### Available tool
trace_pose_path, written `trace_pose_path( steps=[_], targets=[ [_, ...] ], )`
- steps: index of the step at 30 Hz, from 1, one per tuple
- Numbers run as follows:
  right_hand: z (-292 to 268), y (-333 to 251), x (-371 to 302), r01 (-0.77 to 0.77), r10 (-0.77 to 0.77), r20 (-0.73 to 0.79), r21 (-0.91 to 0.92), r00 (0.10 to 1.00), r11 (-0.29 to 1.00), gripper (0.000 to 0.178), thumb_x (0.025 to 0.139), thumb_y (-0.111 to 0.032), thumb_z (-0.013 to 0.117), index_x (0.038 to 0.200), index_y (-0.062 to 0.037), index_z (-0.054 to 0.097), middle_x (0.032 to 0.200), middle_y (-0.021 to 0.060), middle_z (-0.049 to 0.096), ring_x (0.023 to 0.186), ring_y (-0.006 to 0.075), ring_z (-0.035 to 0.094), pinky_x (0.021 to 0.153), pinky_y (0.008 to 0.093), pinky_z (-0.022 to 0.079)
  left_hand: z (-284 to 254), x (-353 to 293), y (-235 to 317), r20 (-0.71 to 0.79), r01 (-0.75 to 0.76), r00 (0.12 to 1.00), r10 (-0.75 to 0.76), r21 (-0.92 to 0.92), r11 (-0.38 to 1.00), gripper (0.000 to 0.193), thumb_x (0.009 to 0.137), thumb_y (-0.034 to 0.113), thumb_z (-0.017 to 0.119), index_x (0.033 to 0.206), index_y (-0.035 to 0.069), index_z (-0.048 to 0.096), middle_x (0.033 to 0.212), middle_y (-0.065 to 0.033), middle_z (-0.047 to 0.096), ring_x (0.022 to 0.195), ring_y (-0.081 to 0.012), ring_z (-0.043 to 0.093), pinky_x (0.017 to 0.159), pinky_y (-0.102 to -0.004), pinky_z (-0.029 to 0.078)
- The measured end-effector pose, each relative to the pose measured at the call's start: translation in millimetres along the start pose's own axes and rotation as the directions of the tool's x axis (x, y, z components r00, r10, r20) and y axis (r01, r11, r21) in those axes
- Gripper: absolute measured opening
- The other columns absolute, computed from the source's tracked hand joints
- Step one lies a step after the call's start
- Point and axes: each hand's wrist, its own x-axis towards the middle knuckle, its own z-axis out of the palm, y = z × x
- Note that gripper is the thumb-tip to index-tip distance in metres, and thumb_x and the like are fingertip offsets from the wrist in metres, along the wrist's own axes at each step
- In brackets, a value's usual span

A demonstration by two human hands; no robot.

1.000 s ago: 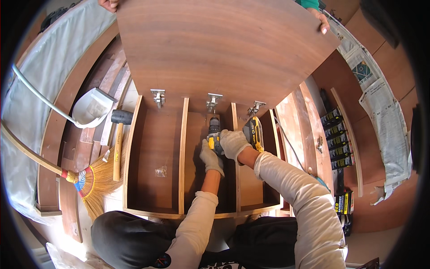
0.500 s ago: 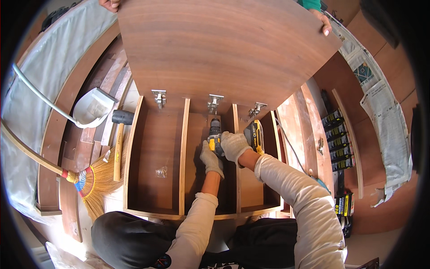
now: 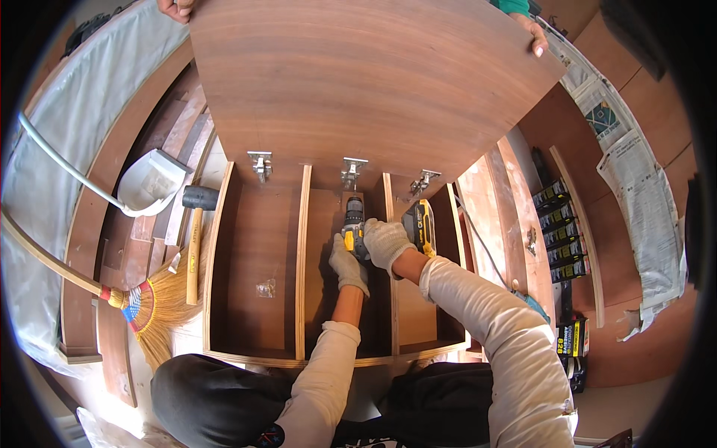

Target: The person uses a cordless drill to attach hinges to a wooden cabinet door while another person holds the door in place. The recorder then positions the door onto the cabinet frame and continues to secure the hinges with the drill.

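Note:
My right hand (image 3: 386,244), in a pale work glove, is closed round the handle of a yellow and black cordless drill (image 3: 355,233). My gloved left hand (image 3: 348,266) grips the drill's body from the near left side. The chuck points away from me at the middle hinge (image 3: 354,172), one of three metal hinges on the lower edge of a brown wooden panel (image 3: 366,82). Whether the bit touches a screw is too small to tell. Both hands are over the middle bay of an open wooden cabinet (image 3: 302,299) with three compartments.
Another person's hands (image 3: 532,33) hold the panel's far corners. On the left are a mallet (image 3: 193,246), a dustpan (image 3: 153,183) and a straw broom (image 3: 160,306). A small clear packet (image 3: 266,288) lies in the left bay. Several black boxes (image 3: 560,228) line the right side.
The view has shifted slightly, so the cabinet and panel appear a little further left. Both my hands keep their hold on the drill, which still points at the middle hinge.

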Motion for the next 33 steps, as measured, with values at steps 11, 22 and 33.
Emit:
trace_pose_path(
  steps=[11,22,33],
  targets=[
    [-5.8,1.1,-2.5,-0.003,0.003,-0.004,0.025,1.000,1.000,0.050,0.077,-0.025,0.084,0.112,0.0031,0.061,0.100,0.0189,0.074,0.096,0.0333,0.074,0.082,0.0437,0.057,2.1,-3.1,0.2,0.060,0.001,0.998,-0.002,0.013,1.000,0.037,0.106,0.037,0.056,0.108,0.001,0.065,0.091,-0.0079,0.069,0.073,-0.0200,0.070,0.067,-0.0370,0.059],
    [-19.1,-13.9,10.6,-0.079,0.067,0.167,0.061,0.984,0.995,0.045,0.078,-0.024,0.083,0.114,0.0004,0.069,0.111,0.0176,0.073,0.105,0.0315,0.073,0.087,0.0414,0.058,-15.9,21.2,2.2,0.092,0.055,0.994,-0.060,0.051,0.997,0.041,0.107,0.043,0.047,0.117,0.007,0.063,0.103,-0.0128,0.072,0.089,-0.0288,0.073,0.084,-0.0449,0.061],
    [-27.1,-9.8,0.5,0.008,-0.002,0.220,-0.024,0.975,1.000,0.049,0.077,-0.031,0.083,0.114,-0.0010,0.070,0.108,0.0153,0.076,0.102,0.0305,0.074,0.085,0.0420,0.058,-9.3,-3.2,0.1,-0.049,0.058,0.997,-0.055,0.064,0.996,0.039,0.105,0.043,0.053,0.118,0.007,0.062,0.101,-0.0112,0.071,0.090,-0.0273,0.073,0.082,-0.0443,0.061]
  ],
)
